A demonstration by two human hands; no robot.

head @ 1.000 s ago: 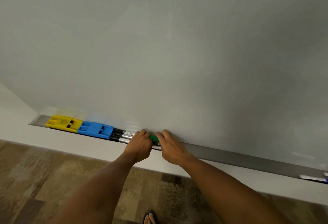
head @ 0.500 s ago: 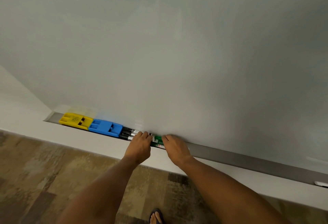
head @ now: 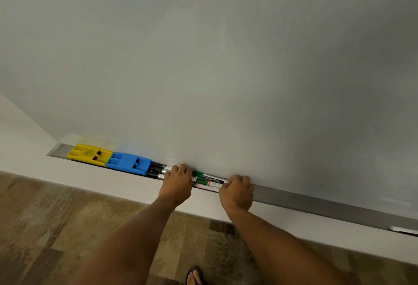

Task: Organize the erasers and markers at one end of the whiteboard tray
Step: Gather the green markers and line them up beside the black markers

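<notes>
- The left hand (head: 177, 184) presses its curled fingers down on the joint between the black and green markers, gripping nothing I can make out.
- The right hand (head: 237, 191) is curled at the 3 o'clock end of the green markers (head: 209, 182), fingertips touching their tips; whether it pinches one I cannot tell.
- To do this well: push from the right end toward 9 o'clock, keeping the barrels parallel and flat in the tray (head: 316, 203), while the left hand stops them riding up.
- Counted: three green markers, stacked side by side.
- Black markers (head: 158, 169): about three, partly hidden.
- Erasers: two, blue eraser (head: 127, 162) touching the yellow eraser (head: 89, 153) at the tray's 9 o'clock end.
- One pale object (head: 403, 229) lies well apart at 4 o'clock.
</notes>
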